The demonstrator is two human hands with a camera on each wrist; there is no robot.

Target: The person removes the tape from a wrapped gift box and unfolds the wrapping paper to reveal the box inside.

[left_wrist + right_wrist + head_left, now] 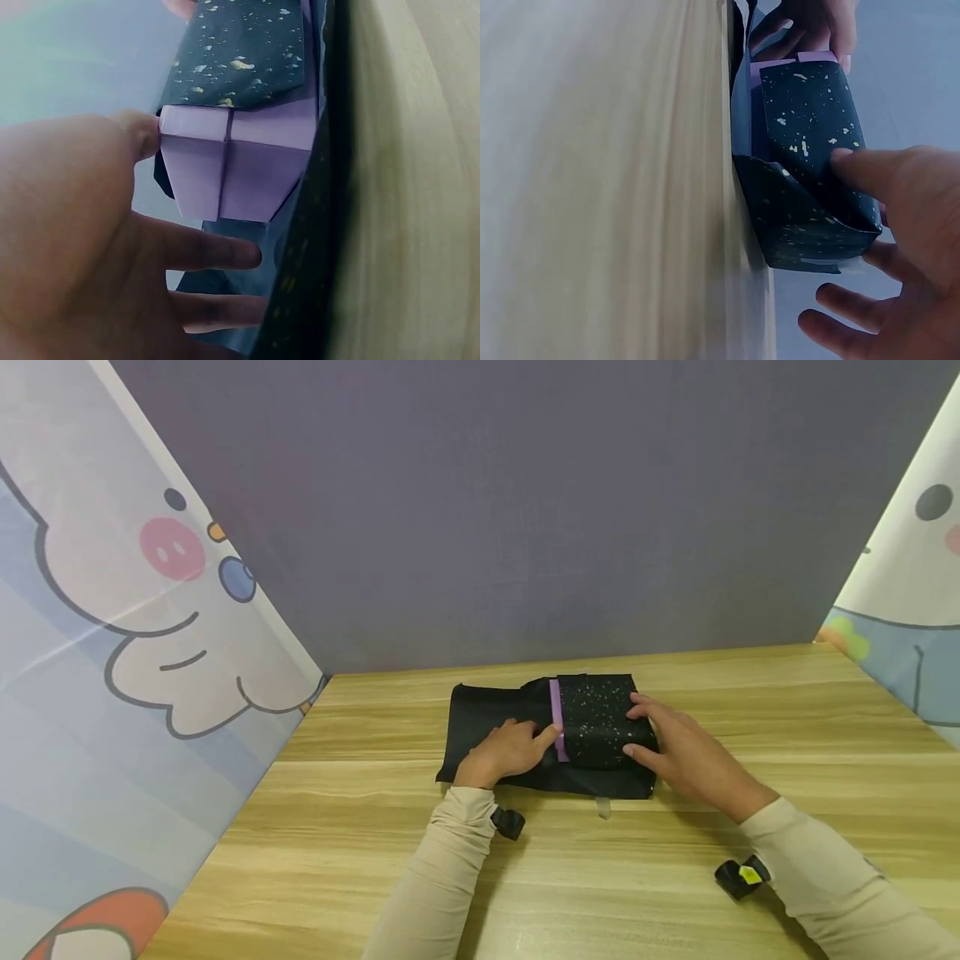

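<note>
A purple box (262, 180) is partly wrapped in black paper (600, 710) with light specks; its left end shows as a purple strip. The paper's plain dark inner side (480, 718) spreads out to the left. My left hand (513, 750) reaches over that spread part, thumb touching the box's purple edge, the other fingers extended in front of its left end. My right hand (690, 756) spans the wrapped right end. Its thumb rests on the speckled paper, and its index finger touches near the far corner; the remaining fingers extend loosely past the folded end flap (810, 240).
The box and paper lie on a wood-grain table (360, 852) near its back edge. A grey wall (525, 527) stands behind, with cartoon-printed curtains (97, 652) at the sides. A small pale strip (603, 808) sticks out at the paper's front edge.
</note>
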